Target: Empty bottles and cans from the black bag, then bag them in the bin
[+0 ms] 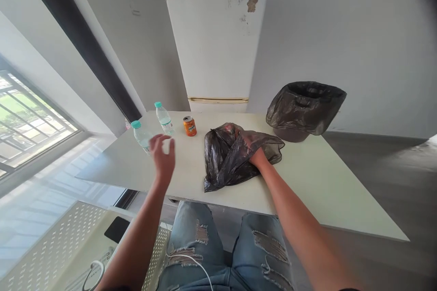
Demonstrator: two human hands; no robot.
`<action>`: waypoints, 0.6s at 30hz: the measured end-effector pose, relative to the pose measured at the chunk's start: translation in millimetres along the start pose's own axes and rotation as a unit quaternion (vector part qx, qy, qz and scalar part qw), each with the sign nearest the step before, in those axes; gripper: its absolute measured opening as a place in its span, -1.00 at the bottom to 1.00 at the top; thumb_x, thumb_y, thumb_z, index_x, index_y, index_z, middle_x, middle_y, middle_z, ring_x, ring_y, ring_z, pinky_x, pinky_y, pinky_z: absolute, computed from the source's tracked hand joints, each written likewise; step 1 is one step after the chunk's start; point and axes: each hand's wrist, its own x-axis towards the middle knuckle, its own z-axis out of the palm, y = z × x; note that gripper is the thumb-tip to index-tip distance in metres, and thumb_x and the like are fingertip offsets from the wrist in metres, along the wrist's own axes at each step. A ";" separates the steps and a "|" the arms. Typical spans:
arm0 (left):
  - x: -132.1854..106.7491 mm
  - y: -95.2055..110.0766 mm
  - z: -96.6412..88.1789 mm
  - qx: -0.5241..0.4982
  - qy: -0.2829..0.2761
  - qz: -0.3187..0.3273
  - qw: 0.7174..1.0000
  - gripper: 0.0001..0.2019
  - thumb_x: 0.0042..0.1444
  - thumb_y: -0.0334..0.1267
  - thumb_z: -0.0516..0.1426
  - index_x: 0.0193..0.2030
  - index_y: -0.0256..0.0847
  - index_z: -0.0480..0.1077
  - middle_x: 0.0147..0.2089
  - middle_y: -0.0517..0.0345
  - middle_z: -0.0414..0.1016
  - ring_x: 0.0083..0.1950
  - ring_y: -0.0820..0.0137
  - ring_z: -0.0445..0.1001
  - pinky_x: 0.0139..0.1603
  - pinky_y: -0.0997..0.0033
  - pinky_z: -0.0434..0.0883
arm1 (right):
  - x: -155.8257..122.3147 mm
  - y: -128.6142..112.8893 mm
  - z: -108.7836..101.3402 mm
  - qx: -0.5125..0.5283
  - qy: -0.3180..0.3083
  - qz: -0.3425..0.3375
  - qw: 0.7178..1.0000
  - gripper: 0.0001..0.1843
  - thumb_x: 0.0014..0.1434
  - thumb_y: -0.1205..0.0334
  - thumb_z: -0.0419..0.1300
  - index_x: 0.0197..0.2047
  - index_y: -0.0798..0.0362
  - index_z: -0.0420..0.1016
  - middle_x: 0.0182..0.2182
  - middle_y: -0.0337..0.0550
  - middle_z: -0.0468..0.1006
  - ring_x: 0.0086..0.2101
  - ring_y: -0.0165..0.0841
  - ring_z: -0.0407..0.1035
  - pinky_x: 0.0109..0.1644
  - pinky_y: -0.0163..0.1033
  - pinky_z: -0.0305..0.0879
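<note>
The bin (290, 135) is lined, but two capped bottles (165, 119) and an orange soda can (190, 127) stand outside the black plastic bag (220, 161) on the tabletop (191, 163) — right hand (248, 146) inside, finger state untellable; left hand (164, 154), fingers apart.

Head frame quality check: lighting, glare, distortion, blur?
Head view: daylight comes through the barred window at left, with sheen on the left end of the pale, flat table; head view: wide-angle distortion, the tall white refrigerator tapering downward; head view: dark top-right corner; head view: right hand mostly veiled by the crumpled, translucent black plastic bag, so its focus is hard to judge.
</note>
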 end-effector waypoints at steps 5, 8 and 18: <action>-21.2 43.4 103.6 -0.127 -0.299 0.045 0.945 -0.60 0.45 -0.01 0.12 0.30 -0.10 0.46 0.42 -0.19 0.30 0.48 0.01 0.27 0.51 -0.06 0.24 | -2.4 0.4 -1.1 0.020 0.035 0.026 0.999 -0.54 0.30 0.09 0.20 0.22 -0.01 0.57 0.16 0.11 0.60 0.22 0.07 0.41 0.41 0.25 0.26; -23.7 43.1 162.6 -0.137 -0.362 0.056 0.920 -0.46 0.44 0.01 0.12 0.48 -0.07 0.32 0.58 -0.12 0.13 0.63 -0.05 0.03 0.61 -0.17 0.04 | -2.1 -4.0 -3.7 0.078 0.010 0.005 0.997 -0.52 0.31 0.09 0.20 0.27 -0.07 0.52 0.23 0.06 0.56 0.26 0.01 0.38 0.42 0.20 0.27; -41.4 30.0 226.7 -0.220 -0.392 0.014 0.893 -0.48 0.35 -0.17 0.15 0.41 -0.21 0.37 0.25 -0.16 0.52 0.31 -0.03 0.47 0.45 -0.13 0.34 | 1.6 -13.5 -9.7 0.259 0.023 0.053 0.964 -0.46 0.16 0.20 0.40 0.20 -0.02 0.46 0.24 0.08 0.49 0.30 0.06 0.27 0.54 0.23 0.05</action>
